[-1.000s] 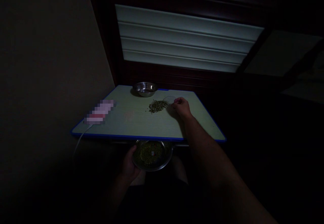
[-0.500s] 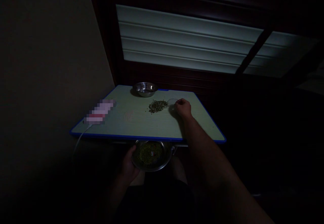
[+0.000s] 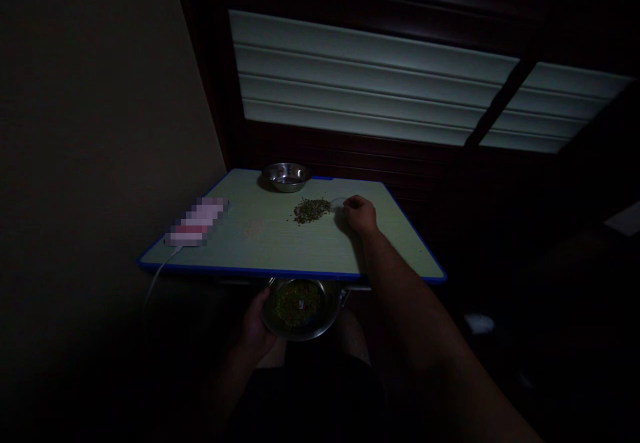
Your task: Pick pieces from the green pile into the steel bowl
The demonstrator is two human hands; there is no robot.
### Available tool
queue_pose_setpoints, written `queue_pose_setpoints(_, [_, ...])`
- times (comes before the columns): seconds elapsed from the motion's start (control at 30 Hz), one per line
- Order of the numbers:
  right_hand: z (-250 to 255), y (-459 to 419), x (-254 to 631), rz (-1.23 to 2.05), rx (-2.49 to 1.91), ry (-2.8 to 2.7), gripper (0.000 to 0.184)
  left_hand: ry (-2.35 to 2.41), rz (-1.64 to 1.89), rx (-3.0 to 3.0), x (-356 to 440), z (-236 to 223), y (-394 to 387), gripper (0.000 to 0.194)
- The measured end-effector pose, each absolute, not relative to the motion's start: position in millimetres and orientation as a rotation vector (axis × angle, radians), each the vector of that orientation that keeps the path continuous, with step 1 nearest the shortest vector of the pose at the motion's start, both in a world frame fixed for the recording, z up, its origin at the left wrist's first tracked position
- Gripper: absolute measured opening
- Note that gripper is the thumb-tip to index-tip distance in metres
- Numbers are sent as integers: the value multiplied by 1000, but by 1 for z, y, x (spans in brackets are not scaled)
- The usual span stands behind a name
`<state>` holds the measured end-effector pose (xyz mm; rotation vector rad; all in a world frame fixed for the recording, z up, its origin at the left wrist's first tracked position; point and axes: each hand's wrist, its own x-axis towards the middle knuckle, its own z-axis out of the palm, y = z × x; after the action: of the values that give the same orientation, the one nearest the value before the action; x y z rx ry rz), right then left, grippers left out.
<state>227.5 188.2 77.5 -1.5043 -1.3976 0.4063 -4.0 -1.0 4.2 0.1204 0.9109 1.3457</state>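
My left hand grips the left rim of a metal bowl held below the table's front edge. Inside it are many small greenish grains and a tiny white piece. Over the table, my right hand has its fingers pinched on a thin, clear, curved thing, perhaps plastic; its full shape is hard to see in the dim light. That clear thing reaches to the right side of a loose pile of small dark grains spread on the tabletop.
The pale tabletop has a blue rim. At its back stands a second metal bowl. A blurred pink phone-like object with a white cable lies at left. A faint pale patch marks the surface. A wall rises at left.
My right hand has shifted very slightly left, and the clear thing in it shows a flatter curve. The left hand and its bowl stay almost where they were.
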Motion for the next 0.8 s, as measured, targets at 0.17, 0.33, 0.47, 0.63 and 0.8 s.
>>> queue_pose_setpoints(0.17, [75,189,228,398,-1511,-1414,11,894,1337,133,-5,3,-1,24])
queue_pose_setpoints(0.33, [76,189,228,391,-1515,-1429,12,897,1343,143,-5,0,0,24])
queue_pose_setpoints(0.47, [79,186,227,392,-1543,-1419,12,893,1338,158,-5,1,0,24])
queue_pose_setpoints(0.63, [81,184,226,407,-1563,-1409,14,918,1328,138,-5,2,0,23])
queue_pose_setpoints(0.8, [83,182,225,392,-1578,-1396,15,896,1325,151,-6,0,1,23])
